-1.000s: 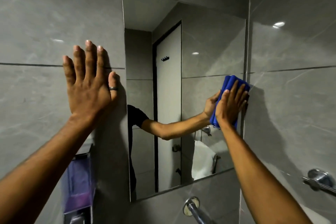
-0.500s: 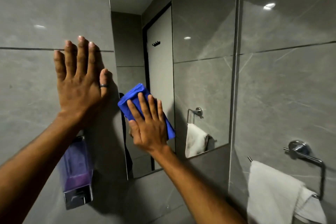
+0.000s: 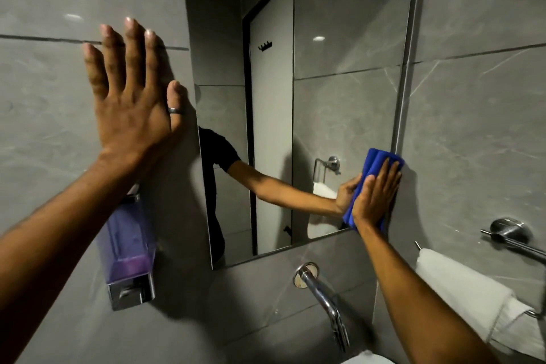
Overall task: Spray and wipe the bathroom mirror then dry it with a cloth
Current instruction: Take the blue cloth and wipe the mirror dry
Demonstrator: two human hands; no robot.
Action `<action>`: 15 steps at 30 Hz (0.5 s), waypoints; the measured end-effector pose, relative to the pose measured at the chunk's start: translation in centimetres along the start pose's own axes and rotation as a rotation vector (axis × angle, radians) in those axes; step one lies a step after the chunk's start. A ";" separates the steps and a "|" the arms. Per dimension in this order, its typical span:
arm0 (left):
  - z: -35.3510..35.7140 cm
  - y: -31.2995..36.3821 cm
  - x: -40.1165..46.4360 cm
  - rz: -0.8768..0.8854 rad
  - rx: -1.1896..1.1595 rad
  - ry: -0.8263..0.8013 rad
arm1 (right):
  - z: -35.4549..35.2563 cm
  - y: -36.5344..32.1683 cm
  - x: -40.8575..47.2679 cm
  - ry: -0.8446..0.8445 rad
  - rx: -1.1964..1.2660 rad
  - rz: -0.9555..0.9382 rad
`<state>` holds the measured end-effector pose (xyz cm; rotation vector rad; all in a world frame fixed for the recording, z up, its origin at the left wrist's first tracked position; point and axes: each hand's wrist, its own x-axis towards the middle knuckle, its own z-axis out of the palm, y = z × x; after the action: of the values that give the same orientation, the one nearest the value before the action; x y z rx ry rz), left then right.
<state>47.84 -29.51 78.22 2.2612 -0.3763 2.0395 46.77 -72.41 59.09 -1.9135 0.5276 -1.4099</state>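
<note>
A: Where's the mirror [image 3: 325,97], and what's on it?

B: It's set into the grey tiled wall, straight ahead. A folded blue cloth [image 3: 373,161] is pressed flat against its lower right corner, right at the right edge of the glass.

A: Who's holding the cloth?

B: The right hand [image 3: 373,196], palm flat and fingers spread over it, pinning it to the glass rather than pinching it. The left hand [image 3: 133,109] holds nothing; it's splayed wide on the wall tile [image 3: 44,97] just left of the mirror, thumb near the mirror's edge, apparently as a brace.

A: So which step is this?

B: I'd judge it as wiping or drying. No spray bottle is in view, and I can't tell from the glass whether it's wet.

A: And next?

B: Probably a sweep back to the left along the bottom strip, keeping even pressure so the cloth doesn't bunch, and stopping short of the frame edge.

A: Anything nearby to mind?

B: A purple soap dispenser [image 3: 127,248] below the left hand, a chrome tap [image 3: 322,295] under the mirror, and a white towel [image 3: 466,289] on a rail [image 3: 514,241] to the right.
</note>
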 end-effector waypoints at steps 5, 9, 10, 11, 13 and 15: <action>-0.2 0.4 0.0 -0.005 0.010 0.012 | 1.8 -2.4 -5.2 -0.007 0.007 -0.079; -0.5 0.4 -0.1 -0.008 -0.004 -0.021 | 4.9 -7.9 -13.6 -0.037 -0.032 -0.384; -0.7 0.4 -0.1 -0.005 -0.006 -0.027 | 5.7 -9.4 -15.8 -0.055 -0.055 -0.491; -0.8 0.4 -0.2 -0.003 -0.006 -0.034 | 6.4 -10.4 -18.0 -0.087 -0.084 -0.612; -1.0 0.4 -0.5 -0.004 -0.007 -0.065 | 7.2 -11.5 -20.9 -0.176 -0.133 -0.839; -1.5 0.3 -0.6 0.003 -0.016 -0.079 | 7.0 -12.0 -21.2 -0.204 -0.146 -0.981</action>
<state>46.29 -29.42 77.78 2.3385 -0.3996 1.9459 45.46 -47.90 52.66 -2.5430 -0.5109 -1.7155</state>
